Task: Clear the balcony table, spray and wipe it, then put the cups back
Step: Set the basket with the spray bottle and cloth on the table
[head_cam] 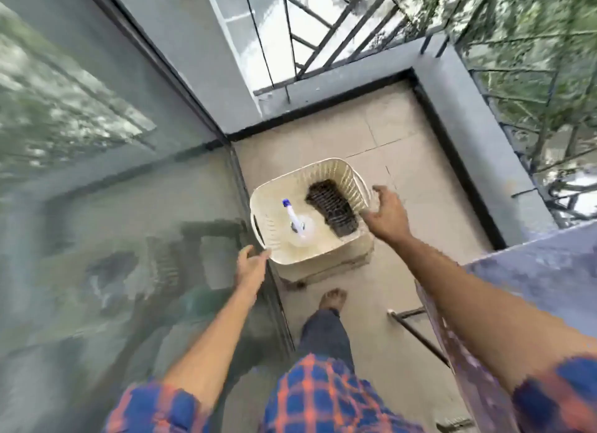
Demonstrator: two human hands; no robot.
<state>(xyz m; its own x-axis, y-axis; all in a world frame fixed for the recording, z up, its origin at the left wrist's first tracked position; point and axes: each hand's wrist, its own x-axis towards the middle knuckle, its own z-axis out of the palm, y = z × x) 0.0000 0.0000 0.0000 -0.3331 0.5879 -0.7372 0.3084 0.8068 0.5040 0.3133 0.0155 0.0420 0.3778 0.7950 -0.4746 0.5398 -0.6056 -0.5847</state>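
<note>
A cream plastic basket (pixel 326 170) stands on a low stand on the balcony floor ahead of me. Inside it lie a clear spray bottle (pixel 298 224) with a blue nozzle and a dark cloth (pixel 332 208). My left hand (pixel 250 264) hovers at the basket's near left corner, fingers straight, holding nothing. My right hand (pixel 386 211) is at the basket's right rim with loosely spread fingers; whether it touches the rim is unclear in the blur. The table (pixel 533 267) with a purple patterned cover shows at the right edge. No cups are visible.
A glass sliding door (pixel 113 206) fills the left side. A grey parapet (pixel 478 125) with a black metal railing bounds the far and right sides. My bare foot (pixel 332 298) is on the beige tiles just behind the basket. A black table leg frame (pixel 416 332) is low right.
</note>
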